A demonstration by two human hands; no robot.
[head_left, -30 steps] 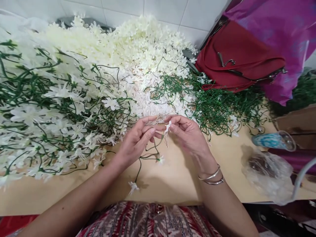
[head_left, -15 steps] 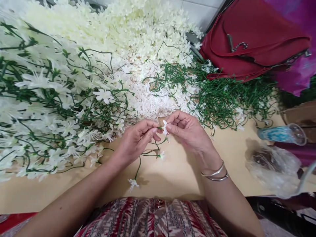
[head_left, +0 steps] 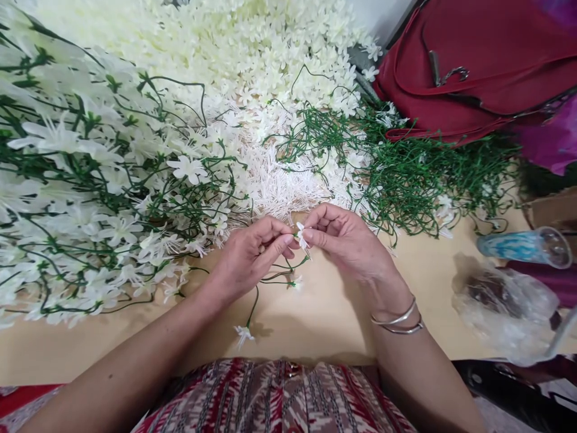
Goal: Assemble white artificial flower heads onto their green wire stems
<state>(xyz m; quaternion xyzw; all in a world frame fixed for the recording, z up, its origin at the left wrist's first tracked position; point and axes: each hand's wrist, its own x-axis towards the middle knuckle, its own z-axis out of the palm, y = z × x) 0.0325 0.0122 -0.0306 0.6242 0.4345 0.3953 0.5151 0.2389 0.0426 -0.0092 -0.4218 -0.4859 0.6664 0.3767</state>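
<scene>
My left hand pinches a green artificial flower stem between thumb and forefinger, close beneath a small white blossom. From the other side, my right hand has its thumb and forefinger closed on that white artificial flower. The two sets of fingertips almost meet around it. Below them the stem branches hang over the table, and a second white flower lies at the end of one branch. Part of the stem is hidden behind my left fingers.
Finished-looking white flower sprays heap up on the left, with loose cream petals behind. White stamens lie ahead, green stems to their right. A red bag, blue-patterned cup and clear plastic bag stand at right.
The view has shifted slightly, so things at the right appear farther right. Both hands keep their pinch on the flower and stem, with only slight finger movement.
</scene>
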